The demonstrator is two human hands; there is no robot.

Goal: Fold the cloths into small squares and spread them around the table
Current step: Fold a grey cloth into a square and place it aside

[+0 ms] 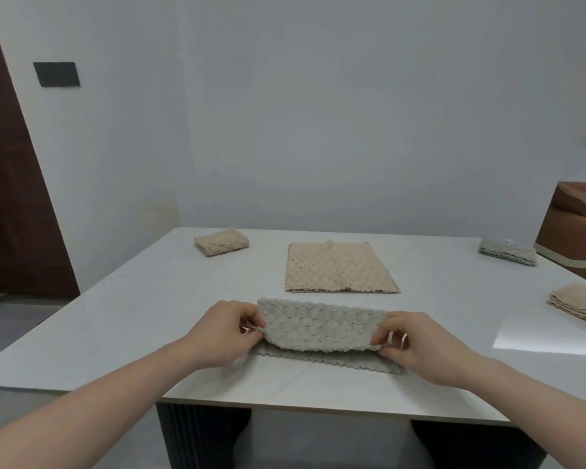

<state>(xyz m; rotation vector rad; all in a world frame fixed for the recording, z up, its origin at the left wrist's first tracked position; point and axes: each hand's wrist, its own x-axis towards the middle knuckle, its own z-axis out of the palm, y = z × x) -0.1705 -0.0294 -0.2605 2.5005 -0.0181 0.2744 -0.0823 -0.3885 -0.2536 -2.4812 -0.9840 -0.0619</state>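
A grey textured cloth lies near the front of the white table, its upper layer lifted over a lower layer. My left hand pinches the cloth's left edge and my right hand pinches its right edge. Behind it a beige cloth lies flat and unfolded. A small folded beige cloth sits at the far left. A folded grey cloth sits at the far right.
A stack of beige cloths lies at the table's right edge. A brown cardboard box stands at the back right. The wall runs just behind the table. A dark door is at the left.
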